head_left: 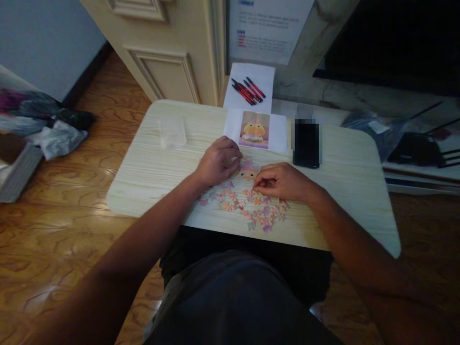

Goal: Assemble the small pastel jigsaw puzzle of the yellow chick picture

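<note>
A small joined section of a jigsaw puzzle [247, 173] lies on the table between my hands, showing a yellow face with dark eyes under a pink top. My left hand [220, 162] rests at its left side with fingers curled together; whatever is in them is hidden. On the other side, my right hand [278, 181] is closed in a pinch at the section's lower right, seemingly on a puzzle piece that the fingers mostly cover. Loose puzzle pieces [266, 213] in orange, pink and purple are scattered below both hands, nearer my body.
A printed picture [254, 130] of the yellow character lies on white paper beyond the puzzle. A dark phone [306, 143] sits to its right, and a clear plastic bag or tray [173, 132] to the left. Red-and-black pens [248, 91] lie behind the pale table [138, 179].
</note>
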Motion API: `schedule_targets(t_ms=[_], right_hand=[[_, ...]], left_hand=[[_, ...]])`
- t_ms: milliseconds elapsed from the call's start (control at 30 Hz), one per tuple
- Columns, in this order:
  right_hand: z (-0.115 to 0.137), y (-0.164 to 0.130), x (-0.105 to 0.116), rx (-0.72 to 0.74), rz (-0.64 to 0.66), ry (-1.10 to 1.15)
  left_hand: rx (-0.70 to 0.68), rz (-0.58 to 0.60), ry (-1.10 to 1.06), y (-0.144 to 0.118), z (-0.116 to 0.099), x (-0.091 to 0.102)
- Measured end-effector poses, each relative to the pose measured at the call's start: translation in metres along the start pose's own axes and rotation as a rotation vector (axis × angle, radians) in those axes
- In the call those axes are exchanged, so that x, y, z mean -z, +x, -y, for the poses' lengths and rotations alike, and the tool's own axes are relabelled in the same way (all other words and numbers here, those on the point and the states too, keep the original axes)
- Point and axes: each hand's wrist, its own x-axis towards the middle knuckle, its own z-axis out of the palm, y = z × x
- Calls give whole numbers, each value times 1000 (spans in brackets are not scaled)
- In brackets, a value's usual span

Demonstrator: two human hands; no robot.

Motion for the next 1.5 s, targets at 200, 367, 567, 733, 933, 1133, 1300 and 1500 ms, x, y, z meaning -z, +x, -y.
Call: schedule_targets(t_ms=[200,367,567,733,933,1133,1300,1500], right_hand=[[1,0,-4,79,-40,22],[9,3,-18,150,-84,-48],[23,9,-40,330,-25,-334],[28,15,-54,433,9,-473],[21,14,-51,487,-7,-426],[11,9,-39,440,-160,-340],[11,11,-37,434,-190,-355],[8,5,-27,420,-260,-306]], left_hand=[[67,-35,41,1,1,2],[83,-99,11,1,2,3],[159,-141,-2,1,1,1],[202,-149,-59,2,4,1],[229,-179,-159,1,8,0],[224,-219,-220,3,8,0],[303,-238,-257,5,9,2],[431,-261,-387,5,13,8]])
